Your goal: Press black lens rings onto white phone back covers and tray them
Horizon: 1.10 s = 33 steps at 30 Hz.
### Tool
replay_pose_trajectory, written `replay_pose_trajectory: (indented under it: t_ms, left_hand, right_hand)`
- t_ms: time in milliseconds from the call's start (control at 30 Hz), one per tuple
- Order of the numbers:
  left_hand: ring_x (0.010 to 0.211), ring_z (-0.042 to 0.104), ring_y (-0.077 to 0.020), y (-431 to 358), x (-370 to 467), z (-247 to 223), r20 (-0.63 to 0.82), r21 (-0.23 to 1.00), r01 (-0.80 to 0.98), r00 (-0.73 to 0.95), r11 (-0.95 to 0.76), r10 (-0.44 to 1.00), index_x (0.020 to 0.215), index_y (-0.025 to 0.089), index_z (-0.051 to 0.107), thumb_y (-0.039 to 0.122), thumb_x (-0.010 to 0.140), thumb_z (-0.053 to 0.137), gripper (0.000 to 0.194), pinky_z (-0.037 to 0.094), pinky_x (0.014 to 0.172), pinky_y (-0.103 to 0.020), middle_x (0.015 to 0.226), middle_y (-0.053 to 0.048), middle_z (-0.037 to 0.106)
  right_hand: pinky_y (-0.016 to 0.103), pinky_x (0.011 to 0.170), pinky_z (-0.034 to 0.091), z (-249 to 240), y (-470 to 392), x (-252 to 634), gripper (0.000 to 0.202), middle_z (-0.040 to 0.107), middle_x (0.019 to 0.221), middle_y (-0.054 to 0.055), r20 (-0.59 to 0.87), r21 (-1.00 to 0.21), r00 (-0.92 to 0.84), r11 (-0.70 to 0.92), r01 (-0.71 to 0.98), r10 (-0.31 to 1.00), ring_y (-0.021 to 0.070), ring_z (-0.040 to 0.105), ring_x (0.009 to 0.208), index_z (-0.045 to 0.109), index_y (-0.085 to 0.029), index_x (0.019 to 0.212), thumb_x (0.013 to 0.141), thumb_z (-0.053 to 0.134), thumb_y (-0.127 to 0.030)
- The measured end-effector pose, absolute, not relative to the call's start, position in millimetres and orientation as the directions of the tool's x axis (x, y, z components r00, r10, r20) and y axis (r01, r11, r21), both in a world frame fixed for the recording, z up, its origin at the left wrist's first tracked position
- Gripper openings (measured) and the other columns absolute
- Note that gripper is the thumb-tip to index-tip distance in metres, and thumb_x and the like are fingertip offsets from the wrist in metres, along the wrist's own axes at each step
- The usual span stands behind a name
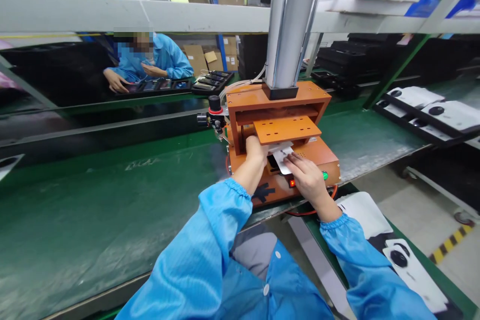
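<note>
An orange press machine [277, 105] stands on the green bench before me. A white phone back cover [282, 159], with small dark marks on it, lies partly under the press's raised orange plate [288, 129]. My right hand [305, 175] grips the cover's near right edge, fingers closed together on its face and the thumb hidden. My left hand [257, 150] reaches under the plate at the cover's left side. Its fingers are hidden there, so their grip does not show. Close to my right hand are a glowing red switch [292, 183] and a green button [325, 175].
A grey column [284, 25] rises above the press. Beside it sits a black air regulator [215, 110] with hoses. More white back covers [416, 272] lie on a lower surface at right; others fill a black tray [423, 125]. Across the bench, a co-worker [161, 57] handles parts.
</note>
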<state>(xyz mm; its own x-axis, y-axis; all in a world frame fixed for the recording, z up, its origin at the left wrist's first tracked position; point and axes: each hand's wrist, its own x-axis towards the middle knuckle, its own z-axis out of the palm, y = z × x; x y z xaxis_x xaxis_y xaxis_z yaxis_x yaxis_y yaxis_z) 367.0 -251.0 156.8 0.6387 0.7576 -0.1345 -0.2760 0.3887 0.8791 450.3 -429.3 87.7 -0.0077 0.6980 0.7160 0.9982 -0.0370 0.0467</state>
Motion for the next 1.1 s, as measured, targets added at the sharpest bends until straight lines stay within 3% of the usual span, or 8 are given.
replay_pose_trajectory:
  t_ms: [233, 433, 600, 700, 800, 933, 1000, 1100]
  left_hand:
    - [0.057, 0.062, -0.0170, -279, 241, 135, -0.171, 0.963, -0.034, 0.692, 0.269, 0.701, 0.080, 0.011, 0.073, 0.037, 0.067, 0.084, 0.032, 0.043, 0.051, -0.022, 0.067, -0.005, 0.070]
    - [0.071, 0.066, -0.0208, -323, 126, 78, -0.169, 0.962, 0.259, 0.815, -0.087, 0.555, 0.104, 0.016, 0.075, 0.055, 0.096, 0.058, 0.044, 0.052, 0.061, -0.027, 0.084, -0.008, 0.075]
    - [0.080, 0.070, -0.0248, -339, 109, 58, -0.002, 0.916, 0.227, 0.827, -0.330, 0.562, 0.100, 0.020, 0.075, 0.047, 0.100, 0.051, 0.036, 0.059, 0.074, -0.034, 0.088, -0.008, 0.074]
    - [0.086, 0.070, -0.0253, -339, 118, 62, 0.208, 0.790, 0.114, 0.874, -0.602, 0.439, 0.089, 0.021, 0.071, 0.035, 0.097, 0.052, 0.025, 0.060, 0.078, -0.036, 0.094, -0.010, 0.071]
    - [0.110, 0.068, -0.0274, -337, 133, 66, 0.307, 0.644, 0.015, 0.911, -0.765, 0.276, 0.093, 0.021, 0.069, 0.024, 0.095, 0.051, 0.019, 0.060, 0.094, -0.040, 0.122, -0.016, 0.068]
    - [0.123, 0.066, -0.0289, -339, 153, 56, 0.403, 0.470, -0.014, 0.893, -0.882, 0.201, 0.096, 0.020, 0.067, 0.013, 0.094, 0.047, 0.022, 0.060, 0.097, -0.043, 0.148, -0.016, 0.058]
    - [0.115, 0.070, -0.0276, -339, 160, 47, 0.453, 0.406, -0.004, 0.870, -0.914, 0.197, 0.097, 0.019, 0.067, 0.011, 0.094, 0.046, 0.023, 0.061, 0.091, -0.042, 0.158, -0.017, 0.049]
    - [0.088, 0.072, -0.0224, -335, 167, 34, 0.500, 0.279, 0.070, 0.841, -0.958, 0.207, 0.092, 0.019, 0.066, 0.009, 0.095, 0.044, 0.024, 0.060, 0.072, -0.038, 0.166, -0.017, 0.037]
  right_hand:
    - [0.042, 0.109, 0.055, 93, -405, 458, 0.044, 0.069, 0.137, 0.013, 0.691, 0.058, -0.015, -0.035, 0.998, 0.722, 0.0261, 0.061, 0.133, 0.064, -0.019, 0.139, 0.102, 0.043, -0.009]
    - [0.043, 0.105, 0.058, 114, -384, 463, 0.049, 0.073, 0.128, 0.012, 0.579, 0.010, 0.042, -0.058, 0.998, 0.814, 0.0266, 0.069, 0.118, 0.066, -0.019, 0.139, 0.095, 0.048, -0.005]
    - [0.039, 0.105, 0.059, 125, -388, 468, 0.047, 0.073, 0.130, 0.006, 0.466, -0.060, 0.090, -0.070, 0.996, 0.880, 0.0253, 0.070, 0.118, 0.070, -0.023, 0.134, 0.091, 0.060, -0.009]
    - [0.042, 0.103, 0.060, 132, -390, 470, 0.039, 0.073, 0.131, 0.009, 0.386, -0.079, 0.069, -0.042, 0.996, 0.920, 0.0282, 0.069, 0.120, 0.071, -0.021, 0.132, 0.095, 0.069, -0.033]
    - [0.047, 0.106, 0.057, 135, -391, 459, 0.059, 0.069, 0.136, 0.016, 0.359, -0.088, 0.100, -0.073, 0.993, 0.928, 0.0335, 0.065, 0.127, 0.066, -0.015, 0.137, 0.092, 0.071, -0.053]
    - [0.059, 0.120, 0.040, 113, -411, 422, 0.074, 0.051, 0.154, 0.022, 0.482, -0.070, 0.181, -0.168, 0.983, 0.857, 0.0387, 0.046, 0.145, 0.044, -0.011, 0.154, 0.095, 0.068, -0.050]
    - [0.061, 0.120, 0.036, 88, -434, 405, 0.071, 0.047, 0.157, 0.021, 0.608, -0.098, 0.229, -0.215, 0.972, 0.760, 0.0377, 0.042, 0.147, 0.036, -0.016, 0.159, 0.099, 0.064, -0.042]
    - [0.057, 0.112, 0.046, 44, -478, 398, 0.061, 0.054, 0.147, 0.017, 0.737, -0.233, 0.397, -0.346, 0.909, 0.547, 0.0342, 0.052, 0.137, 0.039, -0.023, 0.156, 0.099, 0.059, -0.030]
